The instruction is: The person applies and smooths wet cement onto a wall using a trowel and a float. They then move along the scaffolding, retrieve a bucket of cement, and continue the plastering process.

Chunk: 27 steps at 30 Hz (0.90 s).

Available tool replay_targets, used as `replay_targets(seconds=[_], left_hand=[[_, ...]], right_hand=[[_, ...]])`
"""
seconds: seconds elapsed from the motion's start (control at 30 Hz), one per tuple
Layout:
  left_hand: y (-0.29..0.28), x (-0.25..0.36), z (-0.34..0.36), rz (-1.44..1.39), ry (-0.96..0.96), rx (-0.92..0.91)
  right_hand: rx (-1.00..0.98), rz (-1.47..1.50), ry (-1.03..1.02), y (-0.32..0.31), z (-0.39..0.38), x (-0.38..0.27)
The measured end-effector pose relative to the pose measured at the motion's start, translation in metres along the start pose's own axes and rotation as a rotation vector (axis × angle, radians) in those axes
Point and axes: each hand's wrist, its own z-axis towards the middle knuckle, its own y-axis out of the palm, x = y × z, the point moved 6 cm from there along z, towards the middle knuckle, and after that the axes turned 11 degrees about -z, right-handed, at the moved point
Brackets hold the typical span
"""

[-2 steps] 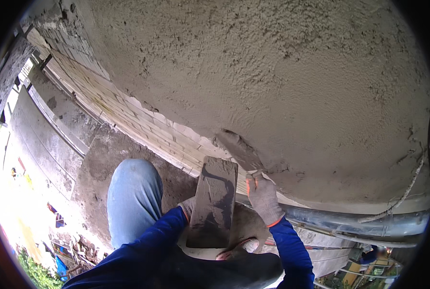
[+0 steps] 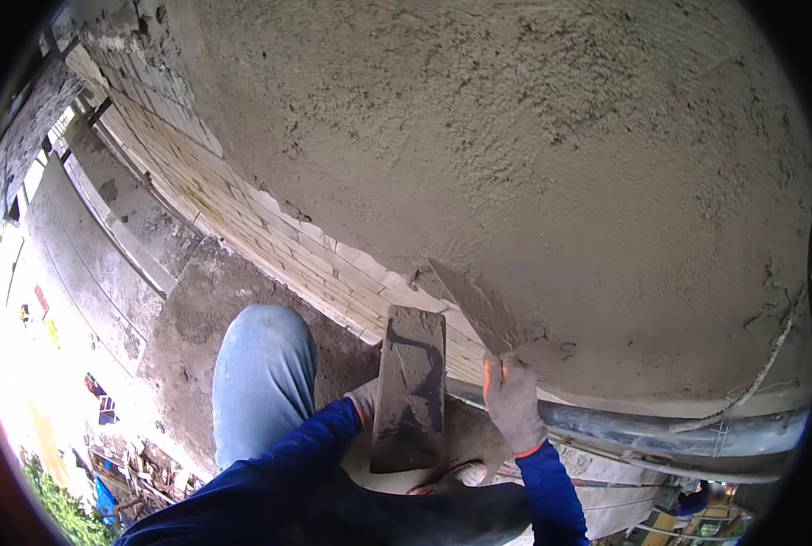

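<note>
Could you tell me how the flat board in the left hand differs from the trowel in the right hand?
The board is a broad rectangle lying nearly flat above the lap, clear of the wall; the trowel is narrower, tapered and tilted, its blade against the plastered wall. The left hand grips the board from beneath, mostly hidden; the right hand holding the trowel is in plain view. Both tools are smeared with grey mortar.

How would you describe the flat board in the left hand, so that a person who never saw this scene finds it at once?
Start from the big grey plastered wall and go down to its lower edge, where bare bricks show. Just below, the gloved left hand holds the flat board upright beside the blue-jeaned knee. It is long, rectangular and smeared with dark mortar, unlike the pointed trowel in the right hand.
</note>
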Motion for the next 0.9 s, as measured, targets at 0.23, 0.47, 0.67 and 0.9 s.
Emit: replay_targets(seconds=[0.23, 0.47, 0.67, 0.9], left_hand=[[0.025, 0.013, 0.063, 0.058, 0.3, 0.047], [0.023, 0.019, 0.075, -0.062, 0.349, 0.225], [0.019, 0.024, -0.001, 1.599, 0.283, 0.151], [-0.015, -0.05, -0.075, 2.09, -0.275, -0.481]], right_hand=[[-0.022, 0.034, 0.1, -0.069, -0.051, -0.01], [-0.223, 0.114, 0.435, -0.127, -0.123, 0.0], [-0.393, 0.147, 0.313, -0.099, -0.194, 0.068], [-1.284, 0.756, 0.633, 0.105, -0.301, 0.13]])
